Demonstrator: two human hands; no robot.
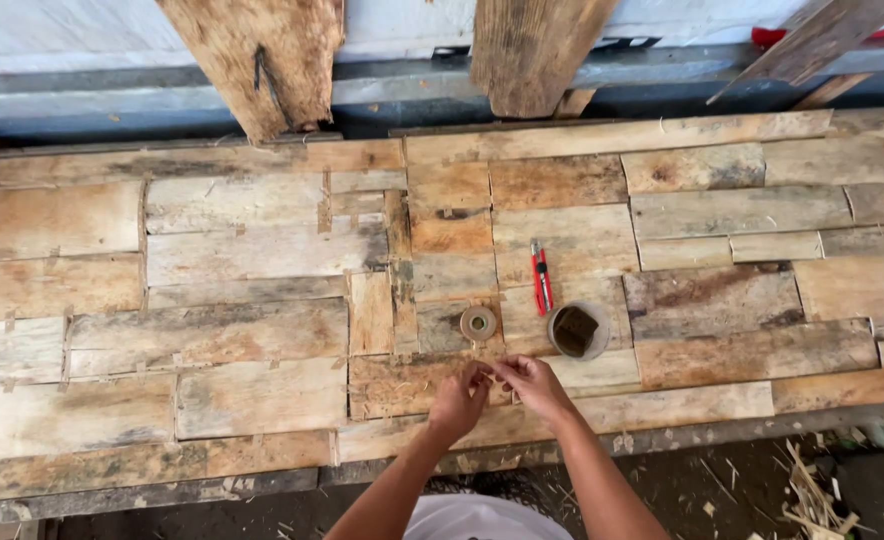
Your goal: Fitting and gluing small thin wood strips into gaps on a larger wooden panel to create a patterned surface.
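Observation:
My left hand (459,399) and my right hand (534,386) meet fingertip to fingertip over a patchwork surface of flat, weathered bark pieces (252,330). Between the fingers I pinch something thin and pale, too small to tell what it is. Just beyond my fingers sits a small brown roll of tape (478,323). To its right stands a round shallow container (578,331) holding a dark block. A red-handled cutter (541,277) lies lengthwise a little farther out.
The bark pieces are joined with short strips of tape at the seams. Three rough wooden planks (262,60) lean against the far side. Scraps and shavings (812,490) litter the dark ground at the lower right.

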